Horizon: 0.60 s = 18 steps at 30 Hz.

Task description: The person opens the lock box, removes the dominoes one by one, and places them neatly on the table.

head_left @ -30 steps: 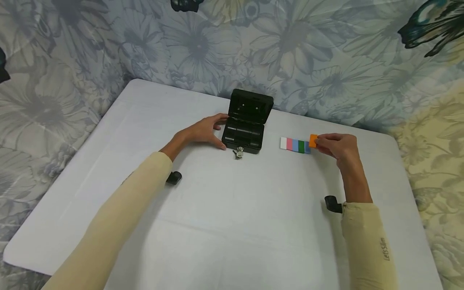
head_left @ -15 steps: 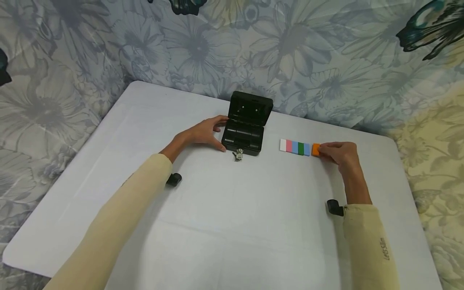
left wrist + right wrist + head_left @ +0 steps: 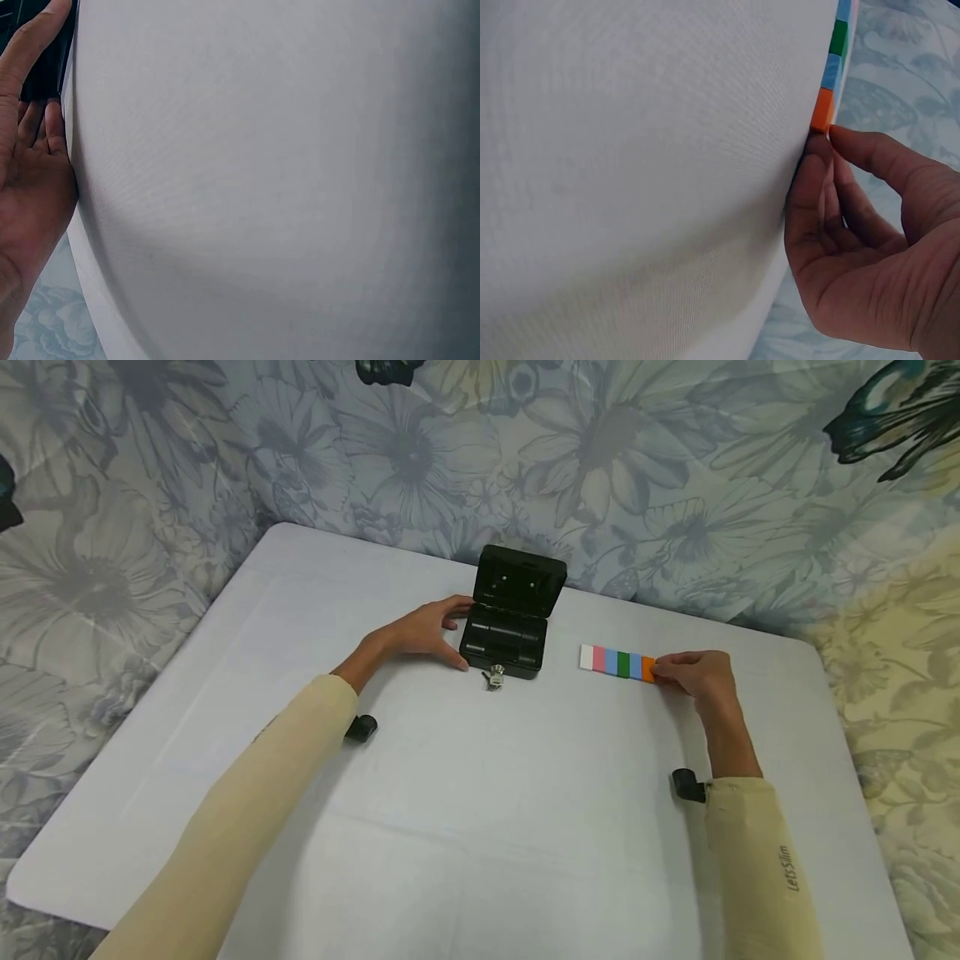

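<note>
In the head view a black metal cash box (image 3: 504, 639) lies with its lid (image 3: 519, 581) raised toward the wall. My left hand (image 3: 420, 628) rests against the box's left side, thumb by the front corner and fingers toward the back. A small key bunch (image 3: 493, 677) hangs at the box's front lock. To the right lies a row of small coloured blocks: white (image 3: 587, 657), pink (image 3: 598, 659), light blue and green (image 3: 623, 665). An orange block (image 3: 823, 109) forms the row's right end. My right hand (image 3: 697, 675) pinches that block's outer edge between thumb and fingertips.
The white table (image 3: 480, 793) carries all of this. A floral-patterned cloth (image 3: 600, 468) stands behind its back edge. Black wrist-worn pieces (image 3: 363, 727) stick out beside both forearms.
My right hand has lowered the orange block to the table and slid it left against the last light blue block, closing the gap. The left hand and the box have stayed put.
</note>
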Motion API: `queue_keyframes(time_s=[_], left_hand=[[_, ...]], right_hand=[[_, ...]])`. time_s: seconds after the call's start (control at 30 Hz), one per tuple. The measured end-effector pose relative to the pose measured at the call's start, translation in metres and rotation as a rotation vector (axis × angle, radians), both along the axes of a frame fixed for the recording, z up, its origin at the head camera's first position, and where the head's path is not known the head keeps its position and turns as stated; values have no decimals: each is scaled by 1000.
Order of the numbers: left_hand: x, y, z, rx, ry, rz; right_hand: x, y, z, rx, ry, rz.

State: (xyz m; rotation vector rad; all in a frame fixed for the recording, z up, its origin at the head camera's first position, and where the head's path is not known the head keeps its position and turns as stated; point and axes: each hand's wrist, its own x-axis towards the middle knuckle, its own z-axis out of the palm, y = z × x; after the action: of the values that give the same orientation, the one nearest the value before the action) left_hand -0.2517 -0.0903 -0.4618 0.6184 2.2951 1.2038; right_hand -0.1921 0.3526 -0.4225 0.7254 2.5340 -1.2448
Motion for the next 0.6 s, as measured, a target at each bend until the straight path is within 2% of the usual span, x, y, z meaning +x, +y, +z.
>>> queue_keyframes(time_s=[0.2, 0.33, 0.5, 0.6], left_hand=[[-1, 0, -1, 8, 3, 1], [0, -1, -1, 9, 0, 5], [0, -1, -1, 14, 3, 2], [0, -2, -2, 18, 1, 1]], right_hand=[[3, -3, 0, 17, 20, 40], [5, -5, 0, 20, 30, 38], [7, -9, 4, -21, 101, -16], [6, -15, 9, -82, 145, -53]])
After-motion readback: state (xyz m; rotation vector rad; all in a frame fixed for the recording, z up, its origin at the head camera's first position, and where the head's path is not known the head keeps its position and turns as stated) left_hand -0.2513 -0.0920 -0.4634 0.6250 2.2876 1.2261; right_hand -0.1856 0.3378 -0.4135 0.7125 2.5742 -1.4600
